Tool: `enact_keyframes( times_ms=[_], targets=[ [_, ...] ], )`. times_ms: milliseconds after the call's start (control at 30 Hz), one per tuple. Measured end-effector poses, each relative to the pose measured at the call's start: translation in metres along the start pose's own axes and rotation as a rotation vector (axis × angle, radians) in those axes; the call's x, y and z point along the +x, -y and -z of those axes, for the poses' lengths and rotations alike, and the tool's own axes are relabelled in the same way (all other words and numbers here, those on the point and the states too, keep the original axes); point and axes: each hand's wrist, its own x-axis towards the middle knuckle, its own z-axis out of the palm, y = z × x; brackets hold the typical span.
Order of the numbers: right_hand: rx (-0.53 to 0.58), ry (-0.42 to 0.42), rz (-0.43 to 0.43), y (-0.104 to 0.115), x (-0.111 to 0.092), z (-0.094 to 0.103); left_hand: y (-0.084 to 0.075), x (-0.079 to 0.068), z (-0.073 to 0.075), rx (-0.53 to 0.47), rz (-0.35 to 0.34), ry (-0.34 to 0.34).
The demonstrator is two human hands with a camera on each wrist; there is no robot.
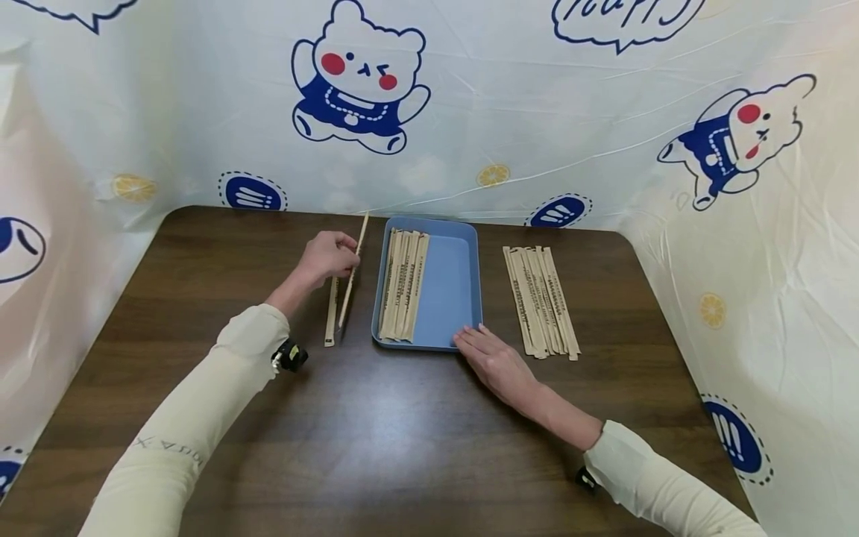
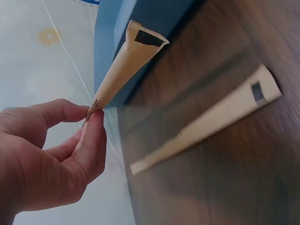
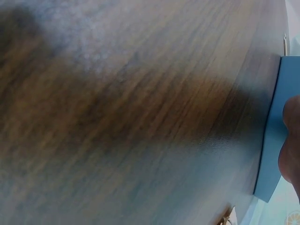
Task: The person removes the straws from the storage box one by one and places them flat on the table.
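Pale sleeves (image 1: pixel 181 432) nearest cam. L hand (image 1: pixel 326 257) pinches a packet (image 2: pixel 123 70) btwn thumb & fingers, held aslant above table (image 1: pixel 376 447), L of tray (image 1: pixel 446 283). 2nd packet (image 2: pixel 206 123) lies flat on table, just beside. R hand (image 1: pixel 496 362): fingers straight, touching tray's near R corner. In tray, L half: packet row (image 1: pixel 403 287), lengthwise. Another bunch (image 1: pixel 540 302) on table, R of tray, slightly aslant.
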Motion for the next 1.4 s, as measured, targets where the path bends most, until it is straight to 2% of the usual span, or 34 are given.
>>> enact_keyframes(
  times_ms=[367, 667, 1133, 1300, 1400],
  targets=[
    [0.007, 0.02, -0.012, 0.001, 0.002, 0.002, 0.027, -0.003, 0.022, -0.066, 0.096, -0.007],
    [0.016, 0.027, -0.015, 0.001, 0.001, 0.003, 0.047, -0.004, 0.029, -0.064, 0.136, -0.035],
    [0.018, 0.057, -0.036, 0.003, 0.001, 0.003, 0.064, -0.001, 0.037, 0.018, 0.127, -0.041],
    [0.009, 0.039, -0.025, 0.002, 0.001, 0.002, 0.063, 0.0, 0.039, 0.015, 0.111, -0.068],
    [0.01, 0.032, -0.023, 0.001, 0.001, 0.002, 0.055, 0.001, 0.037, -0.003, 0.083, -0.077]
  ],
)
